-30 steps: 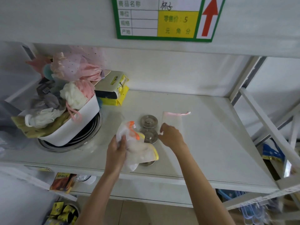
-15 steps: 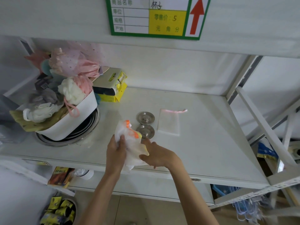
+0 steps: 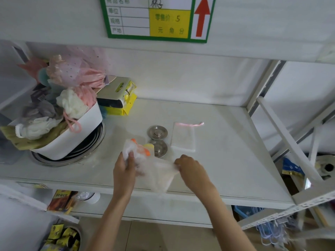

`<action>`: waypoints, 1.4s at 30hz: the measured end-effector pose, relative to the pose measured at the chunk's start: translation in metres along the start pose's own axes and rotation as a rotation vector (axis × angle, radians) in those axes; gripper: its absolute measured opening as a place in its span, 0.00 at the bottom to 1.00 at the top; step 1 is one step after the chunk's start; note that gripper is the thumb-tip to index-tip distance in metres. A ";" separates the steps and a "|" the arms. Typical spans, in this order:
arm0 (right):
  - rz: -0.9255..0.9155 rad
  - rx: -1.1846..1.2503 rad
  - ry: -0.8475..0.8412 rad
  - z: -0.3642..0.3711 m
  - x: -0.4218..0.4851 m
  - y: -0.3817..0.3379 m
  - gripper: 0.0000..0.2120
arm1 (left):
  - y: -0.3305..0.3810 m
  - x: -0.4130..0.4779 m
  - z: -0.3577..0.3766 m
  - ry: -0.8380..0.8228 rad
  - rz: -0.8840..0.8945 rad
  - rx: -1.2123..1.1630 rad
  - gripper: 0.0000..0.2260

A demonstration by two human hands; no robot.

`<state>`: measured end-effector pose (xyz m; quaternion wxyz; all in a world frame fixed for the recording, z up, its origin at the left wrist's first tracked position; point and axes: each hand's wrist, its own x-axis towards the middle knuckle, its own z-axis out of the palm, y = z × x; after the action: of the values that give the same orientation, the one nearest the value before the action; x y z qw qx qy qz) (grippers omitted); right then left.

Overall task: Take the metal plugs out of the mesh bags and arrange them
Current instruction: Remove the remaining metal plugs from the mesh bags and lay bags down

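Note:
Two round metal plugs lie one behind the other on the white shelf (image 3: 226, 151): the far plug (image 3: 157, 132) and the near plug (image 3: 159, 148). An empty white mesh bag with a pink drawstring (image 3: 183, 137) lies flat to their right. My left hand (image 3: 125, 166) grips a bunch of white mesh bags with orange and yellow ties (image 3: 139, 151). My right hand (image 3: 190, 168) pinches one mesh bag (image 3: 159, 175) and stretches it out to the right of the bunch, over the shelf's front edge. Whether a plug is inside is not visible.
A white tub (image 3: 72, 134) piled with bath sponges and cloths sits tilted on stacked metal pans (image 3: 87, 147) at the left. Yellow packets (image 3: 121, 100) lie behind it. A green price sign (image 3: 155, 19) hangs above. Slanted shelf struts (image 3: 282, 134) bound the right side.
My right hand left the near plug, came to the bunch in my left hand, took hold of one mesh bag and drew it out to the right. The two plugs stayed put.

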<state>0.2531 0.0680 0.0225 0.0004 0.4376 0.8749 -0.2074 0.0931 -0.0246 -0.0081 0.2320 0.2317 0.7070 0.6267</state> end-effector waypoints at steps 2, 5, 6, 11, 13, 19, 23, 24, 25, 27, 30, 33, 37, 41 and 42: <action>0.055 -0.001 0.074 -0.010 0.013 0.032 0.16 | 0.001 0.003 0.001 -0.016 0.001 -0.007 0.10; 0.083 -0.029 0.125 -0.026 0.052 0.082 0.17 | 0.006 0.004 0.007 -0.050 0.019 0.011 0.09; 0.092 -0.033 0.138 -0.032 0.067 0.097 0.17 | 0.007 0.002 0.009 -0.063 0.027 0.013 0.09; 0.095 -0.086 0.215 -0.049 0.125 0.143 0.18 | 0.008 -0.005 0.020 -0.081 0.035 0.017 0.10; 0.081 -0.160 0.225 -0.049 0.140 0.151 0.23 | 0.007 -0.006 0.023 -0.081 0.036 0.016 0.10; 0.221 -0.289 0.214 -0.042 0.155 0.153 0.23 | 0.005 -0.004 0.026 -0.066 0.015 0.016 0.10; 0.288 -0.310 0.218 -0.016 0.144 0.134 0.21 | 0.004 -0.005 0.028 -0.056 0.015 0.011 0.09; 0.293 -0.302 0.209 -0.009 0.141 0.131 0.20 | 0.005 -0.006 0.028 -0.056 0.016 0.011 0.09; 0.294 -0.293 0.192 -0.002 0.138 0.129 0.19 | 0.005 -0.006 0.028 -0.055 0.016 0.013 0.09; 0.285 -0.288 0.142 0.011 0.132 0.129 0.17 | 0.008 -0.005 0.027 -0.052 0.012 0.024 0.10; 0.276 -0.293 0.121 0.018 0.121 0.139 0.16 | 0.012 -0.006 0.027 -0.040 0.013 0.035 0.10; 0.274 -0.339 0.118 0.011 0.116 0.156 0.16 | 0.013 -0.007 0.026 -0.037 0.009 0.029 0.10; 0.273 -0.387 0.116 0.000 0.109 0.176 0.19 | 0.010 -0.009 0.026 -0.048 0.017 0.024 0.09; 0.287 -0.403 0.123 -0.005 0.101 0.179 0.21 | 0.012 -0.012 0.026 -0.079 0.023 0.020 0.08; 0.291 -0.385 0.139 -0.005 0.099 0.176 0.21 | 0.013 -0.011 0.026 -0.088 0.023 0.020 0.08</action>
<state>0.3276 0.2391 -0.0544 0.0535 0.5639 0.8241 -0.0043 0.1187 -0.0100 0.0020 0.2533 0.2696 0.6996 0.6113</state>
